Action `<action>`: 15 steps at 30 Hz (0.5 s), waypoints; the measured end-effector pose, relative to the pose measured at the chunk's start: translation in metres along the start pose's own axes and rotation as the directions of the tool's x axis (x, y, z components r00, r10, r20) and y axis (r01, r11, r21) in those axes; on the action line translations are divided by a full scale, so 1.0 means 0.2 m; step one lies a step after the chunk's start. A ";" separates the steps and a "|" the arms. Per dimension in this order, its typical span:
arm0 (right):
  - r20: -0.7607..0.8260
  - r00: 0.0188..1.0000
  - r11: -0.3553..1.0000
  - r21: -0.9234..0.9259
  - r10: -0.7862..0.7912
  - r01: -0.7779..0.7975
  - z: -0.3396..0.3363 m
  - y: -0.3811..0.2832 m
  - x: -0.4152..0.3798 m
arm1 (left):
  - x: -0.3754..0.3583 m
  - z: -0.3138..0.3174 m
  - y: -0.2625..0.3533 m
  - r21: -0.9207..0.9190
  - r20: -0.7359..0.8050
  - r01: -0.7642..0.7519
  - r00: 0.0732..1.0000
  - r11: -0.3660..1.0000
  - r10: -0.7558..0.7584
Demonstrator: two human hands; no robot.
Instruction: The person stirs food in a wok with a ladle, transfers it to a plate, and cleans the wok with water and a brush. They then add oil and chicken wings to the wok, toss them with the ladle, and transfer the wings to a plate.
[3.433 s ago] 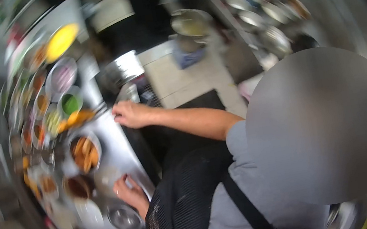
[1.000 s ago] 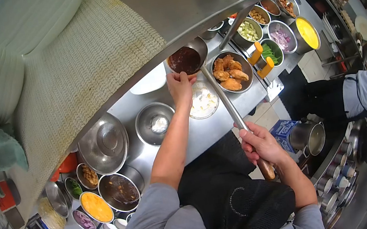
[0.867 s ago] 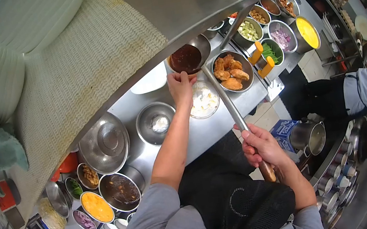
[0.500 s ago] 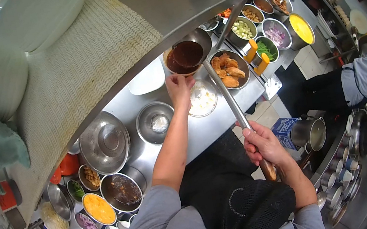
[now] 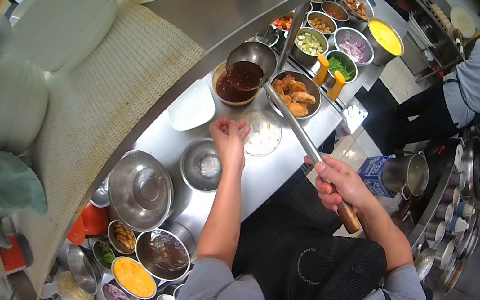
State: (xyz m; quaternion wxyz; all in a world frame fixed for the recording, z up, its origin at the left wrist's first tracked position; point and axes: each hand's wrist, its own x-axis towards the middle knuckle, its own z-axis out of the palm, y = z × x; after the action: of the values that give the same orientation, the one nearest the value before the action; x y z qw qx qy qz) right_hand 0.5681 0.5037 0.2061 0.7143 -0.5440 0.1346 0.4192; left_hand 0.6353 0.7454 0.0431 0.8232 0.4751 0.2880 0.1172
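My right hand (image 5: pixel 338 184) grips the wooden end of a long-handled ladle (image 5: pixel 299 125). The ladle's scoop is tilted over a bowl (image 5: pixel 216 89), with dark red sauce (image 5: pixel 245 75) at its lip and in the bowl below. Just short of that bowl, my left hand (image 5: pixel 230 142) is apart from it, fingers bent and slightly spread, with nothing visible in them. Beside its fingertips lies a clear round dish (image 5: pixel 265 140) with white bits. A steel bowl (image 5: pixel 200 165) sits left of this hand, and a white square dish (image 5: pixel 191 105) beyond it.
A steel shelf edge (image 5: pixel 151 104) overhangs the counter. Fried pieces fill a bowl (image 5: pixel 302 101) right of the ladle handle. Ingredient tubs (image 5: pixel 385 37) crowd the far end; a large steel basin (image 5: pixel 140 191) and more tubs stand left. A co-worker (image 5: pixel 476 84) is at right.
My left hand has come away from the sauce bowl's rim, back toward me. The ladle's scoop has shifted slightly and tipped, uncovering more of the bowl. My right hand keeps its grip.
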 end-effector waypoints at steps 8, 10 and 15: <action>0.082 0.996 0.988 0.153 -0.035 0.022 -0.05 0.04 -0.02 | -0.18 -0.10 0.07 0.122 0.046 -0.039 0.998 0.992 0.034; 0.093 0.995 0.984 0.175 -0.045 0.028 -0.05 0.04 -0.03 | -0.21 -0.11 0.07 0.136 0.070 -0.052 0.997 0.989 0.043; 0.183 0.979 0.939 0.343 -0.089 0.021 -0.19 0.13 -0.11 | -0.33 -0.09 0.02 0.236 0.178 -0.106 0.982 0.966 0.064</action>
State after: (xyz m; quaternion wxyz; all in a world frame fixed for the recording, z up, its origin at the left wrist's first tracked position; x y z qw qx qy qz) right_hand 0.5460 0.4605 0.1890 0.8187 -0.3723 0.1185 0.4209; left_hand 0.5718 0.7300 0.0632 0.7741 0.5928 0.2089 0.0756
